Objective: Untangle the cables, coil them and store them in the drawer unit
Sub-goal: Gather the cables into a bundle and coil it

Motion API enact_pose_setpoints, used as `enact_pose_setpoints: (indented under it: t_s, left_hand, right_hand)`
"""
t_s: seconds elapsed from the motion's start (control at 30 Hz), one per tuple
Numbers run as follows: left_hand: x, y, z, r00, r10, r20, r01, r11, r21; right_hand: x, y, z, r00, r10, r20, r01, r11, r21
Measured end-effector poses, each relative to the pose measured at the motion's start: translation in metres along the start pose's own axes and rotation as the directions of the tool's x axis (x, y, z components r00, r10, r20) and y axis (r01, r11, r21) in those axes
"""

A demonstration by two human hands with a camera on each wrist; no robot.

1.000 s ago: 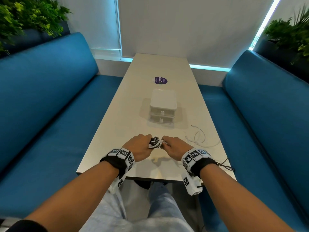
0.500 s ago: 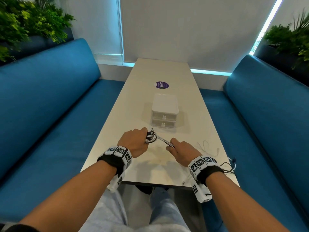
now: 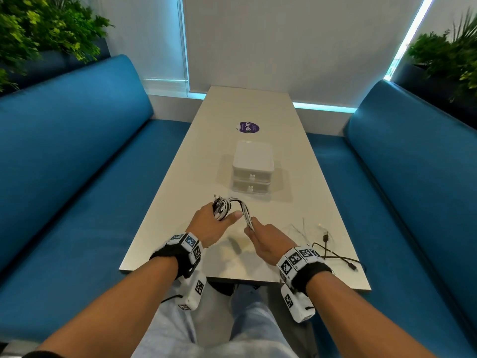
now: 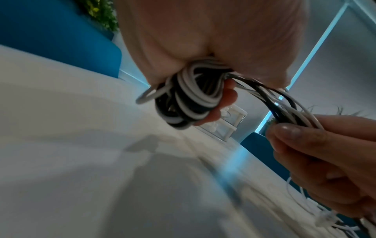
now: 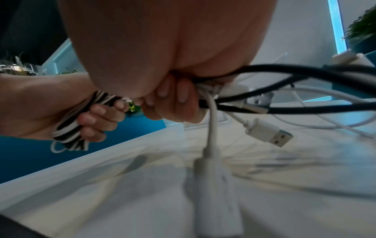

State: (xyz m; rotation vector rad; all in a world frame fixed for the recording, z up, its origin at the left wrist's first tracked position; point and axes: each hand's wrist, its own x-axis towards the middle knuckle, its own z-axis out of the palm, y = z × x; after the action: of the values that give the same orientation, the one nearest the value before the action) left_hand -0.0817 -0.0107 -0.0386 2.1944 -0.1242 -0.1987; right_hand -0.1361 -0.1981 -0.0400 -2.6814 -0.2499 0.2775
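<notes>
Black and white cables [image 3: 224, 206], seen overhead above the bench [image 3: 165, 223], now stretch apart from left hand [image 3: 211, 224] to right hand [image 3: 265, 240], the left wrist view showing that grip clenched round the coil [image 4: 189, 98], the right wrist view a fist on trailing ends [image 5: 262, 128]: coiling unfinished, white plastic drawer unit [image 3: 252, 167] unopened.

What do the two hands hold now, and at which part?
The left hand grips the coiled part of the black and white cables. The right hand grips their loose strands near the plug ends.
</notes>
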Motion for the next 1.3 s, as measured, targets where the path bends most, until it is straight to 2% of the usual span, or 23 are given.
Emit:
enact_pose_setpoints:
  t_s: [0.1, 0.2, 0.27, 0.37, 0.47, 0.6, 0.73, 0.93, 1.03, 1.13, 1.2, 1.3]
  left_hand:
    - [0.001, 0.003, 0.011, 1.0, -0.004, 0.017, 0.006, 0.997, -0.077]
    - [0.002, 0.013, 0.021, 0.998, -0.023, 0.057, 0.032, 0.985, -0.168]
    - [0.003, 0.017, 0.026, 0.999, -0.032, 0.029, 0.037, 0.98, -0.198]
    - [0.002, 0.021, 0.03, 1.0, 0.001, -0.014, -0.003, 0.988, -0.154]
    - [-0.001, 0.025, 0.031, 0.999, 0.011, -0.035, -0.016, 0.986, -0.165]
    - [0.007, 0.02, 0.024, 0.997, -0.078, 0.008, 0.075, 0.922, -0.38]
    - [0.011, 0.027, 0.01, 0.999, -0.025, -0.022, 0.01, 0.858, -0.514]
    - [0.017, 0.035, -0.006, 0.995, -0.057, -0.083, 0.001, 0.826, -0.563]
    - [0.015, 0.037, -0.005, 0.992, -0.089, -0.087, 0.017, 0.79, -0.613]
    - [0.01, 0.041, -0.001, 0.997, -0.063, -0.039, 0.023, 0.756, -0.654]
    - [0.006, 0.045, 0.002, 0.997, -0.07, -0.016, 0.043, 0.752, -0.657]
    - [0.005, 0.049, 0.002, 0.993, -0.107, -0.049, 0.051, 0.765, -0.642]
  right_hand:
    - [0.003, -0.012, 0.0, 1.0, -0.02, 0.013, 0.021, 0.999, -0.033]
    - [0.006, -0.023, 0.001, 0.995, -0.078, 0.069, 0.088, 0.986, -0.145]
    - [0.007, -0.026, 0.003, 0.993, -0.085, 0.078, 0.1, 0.973, -0.21]
    - [0.006, -0.027, 0.007, 0.994, -0.081, 0.069, 0.095, 0.964, -0.248]
    - [0.003, -0.028, 0.011, 0.994, -0.098, 0.055, 0.105, 0.983, -0.149]
    - [0.003, -0.019, 0.011, 0.993, -0.084, 0.084, 0.088, 0.995, -0.038]
    - [0.004, -0.005, 0.004, 0.991, -0.045, 0.124, 0.039, 0.998, 0.046]
    - [0.004, -0.008, -0.01, 0.999, -0.018, 0.044, 0.009, 0.98, 0.2]
    - [0.002, -0.01, -0.004, 0.999, -0.018, 0.037, 0.013, 0.992, 0.125]
    - [0.001, -0.01, 0.005, 0.999, -0.03, 0.044, 0.029, 0.999, 0.044]
    - [0.002, -0.01, 0.006, 0.997, -0.055, 0.054, 0.056, 0.998, -0.028]
    - [0.005, -0.016, 0.005, 0.995, -0.073, 0.074, 0.08, 0.992, -0.101]
